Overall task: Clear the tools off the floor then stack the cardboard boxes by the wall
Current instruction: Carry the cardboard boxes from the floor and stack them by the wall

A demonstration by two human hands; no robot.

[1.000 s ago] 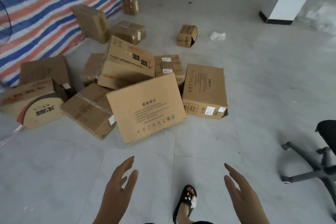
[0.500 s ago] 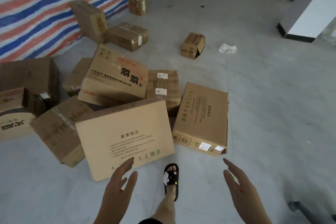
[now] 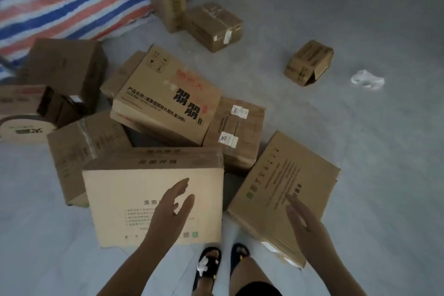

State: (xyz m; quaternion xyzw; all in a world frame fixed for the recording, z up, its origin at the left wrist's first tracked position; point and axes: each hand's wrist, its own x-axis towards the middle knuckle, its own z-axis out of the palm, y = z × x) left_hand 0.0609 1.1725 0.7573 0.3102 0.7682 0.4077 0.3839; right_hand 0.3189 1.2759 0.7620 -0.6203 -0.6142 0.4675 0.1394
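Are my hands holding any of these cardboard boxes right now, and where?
Nothing is held. The left hand and right hand are open, fingers spread, in front of the nearest upright box, not gripping it.

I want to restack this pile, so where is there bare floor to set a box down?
Bare floor lies open to the right, past the flat box, between it and the small open box and plastic bag. More lies at lower left, below the taped box. The middle, around the big printed box, is crowded.

The tilted carton [image 3: 168, 101] bears big black characters and a circled "B"; beside it, a white label [image 3: 227, 138] reads "NC".
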